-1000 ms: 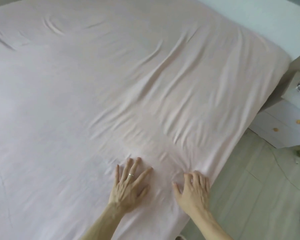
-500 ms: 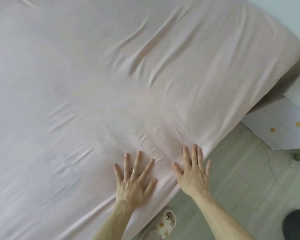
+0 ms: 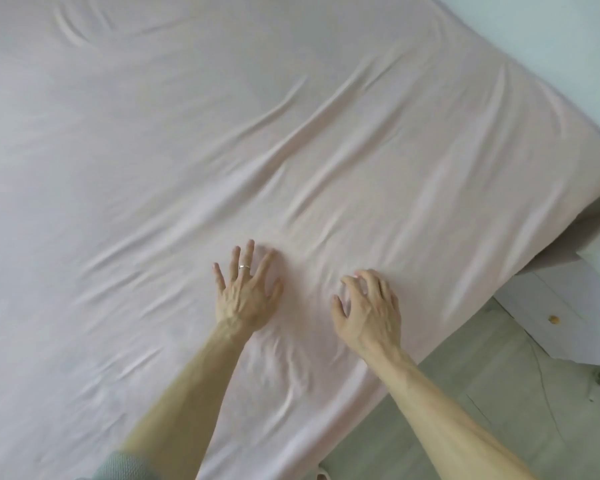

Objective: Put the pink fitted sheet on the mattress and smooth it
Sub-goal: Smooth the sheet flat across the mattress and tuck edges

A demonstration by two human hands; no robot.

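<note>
Head view. Both hands lie on the pink fitted sheet (image 3: 222, 133) near the bed's right edge. I read the left hand (image 3: 245, 296) as fully open: palm down, fingers straight and spread, pressing flat on the cloth, with a ring (image 3: 244, 267) on one finger. The right hand (image 3: 369, 313), just beside it and closer to the edge, is half open: its fingers are arched, the tips touch the sheet and the thumb stands apart from them. I see no cloth gripped in either hand.

The sheet is spread over the whole top of the mattress, which is itself hidden beneath it, and wraps down over the rounded far right corner. Long diagonal creases run away from the hands toward the far side; short wrinkles gather between and behind the two wrists.

At right, beside the bed, stands a white nightstand (image 3: 568, 306) with two gold knobs (image 3: 554, 319). Pale plank floor (image 3: 499, 393) shows below it. A grey-green sleeve (image 3: 125, 467) enters at the lower left.
</note>
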